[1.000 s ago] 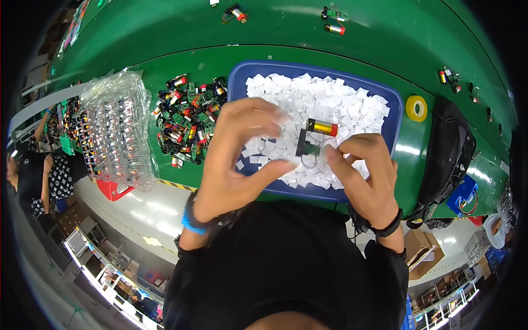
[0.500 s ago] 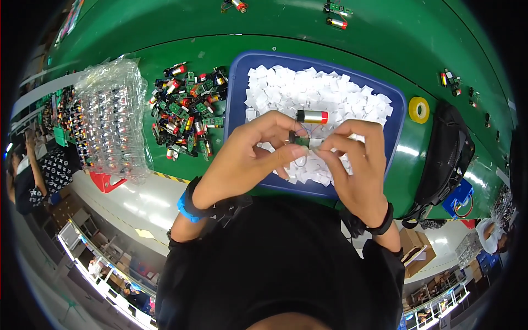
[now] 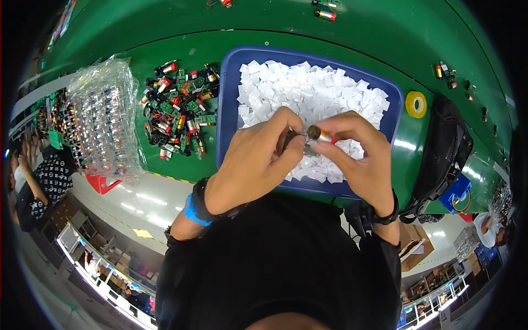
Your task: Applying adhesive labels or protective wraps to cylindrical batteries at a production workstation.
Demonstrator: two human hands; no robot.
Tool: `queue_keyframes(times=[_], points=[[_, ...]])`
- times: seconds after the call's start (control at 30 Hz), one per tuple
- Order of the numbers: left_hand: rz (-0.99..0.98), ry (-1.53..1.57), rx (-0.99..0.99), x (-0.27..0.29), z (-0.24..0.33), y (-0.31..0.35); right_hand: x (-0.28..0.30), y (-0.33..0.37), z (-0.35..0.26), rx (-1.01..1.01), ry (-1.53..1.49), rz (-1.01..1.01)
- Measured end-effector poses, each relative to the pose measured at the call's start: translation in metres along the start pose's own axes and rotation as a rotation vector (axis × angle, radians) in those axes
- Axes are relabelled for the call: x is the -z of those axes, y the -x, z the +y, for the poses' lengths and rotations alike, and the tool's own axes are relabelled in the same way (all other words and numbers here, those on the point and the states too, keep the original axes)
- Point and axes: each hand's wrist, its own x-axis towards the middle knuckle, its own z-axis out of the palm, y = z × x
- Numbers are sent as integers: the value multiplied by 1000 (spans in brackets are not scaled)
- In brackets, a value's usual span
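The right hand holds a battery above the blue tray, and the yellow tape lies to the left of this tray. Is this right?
Not entirely: the head view shows the yellow tape to the right of the blue tray. The rest is correct: the right hand holds a battery above the tray.

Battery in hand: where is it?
Head view, just right of centre: the battery is pinched in the right hand, above the blue tray of white squares, beside the left hand.
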Motion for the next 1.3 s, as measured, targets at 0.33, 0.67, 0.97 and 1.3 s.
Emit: queue_keyframes(times=[0.33,0.67,0.97,1.3], points=[[-130,735,94,0,-13,-12,8,4,-7,464,375,-62],[-252,745,174,6,-9,0,-1,9,-9,469,506,119],[-87,463,-73,-9,-8,3,2,3,-14,575,708,138],[68,743,-180,-6,-21,10,1,13,-27,256,283,296]])
